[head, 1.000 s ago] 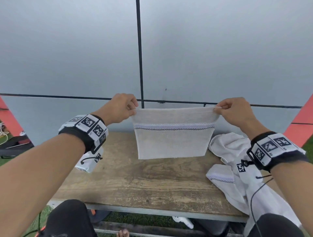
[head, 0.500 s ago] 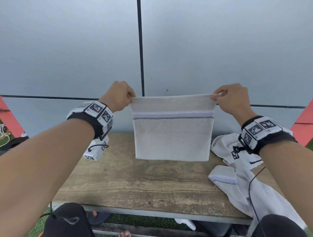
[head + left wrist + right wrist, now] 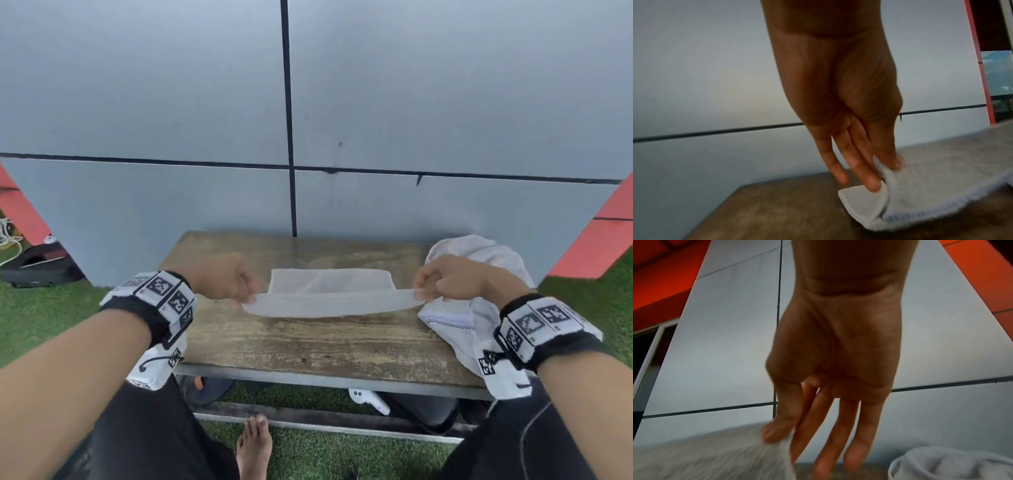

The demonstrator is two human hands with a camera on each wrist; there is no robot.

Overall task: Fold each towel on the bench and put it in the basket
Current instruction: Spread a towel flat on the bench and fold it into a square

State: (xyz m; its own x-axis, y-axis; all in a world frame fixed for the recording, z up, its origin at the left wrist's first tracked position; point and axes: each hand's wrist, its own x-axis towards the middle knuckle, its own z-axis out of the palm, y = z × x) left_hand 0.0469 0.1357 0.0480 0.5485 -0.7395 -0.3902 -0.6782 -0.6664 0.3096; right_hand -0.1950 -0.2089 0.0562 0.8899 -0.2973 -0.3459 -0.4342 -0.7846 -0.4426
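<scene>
On wooden bench; soft rectangular towel

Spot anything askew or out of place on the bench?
Only the unfolded towels heaped at the bench's right end, spilling over the front edge. The held towel looks square, pinched by both hands.

Motion is blurring the towel in my right wrist view, my right hand is hiding its pinched corner, and the frame edge is cutting the pile.
</scene>
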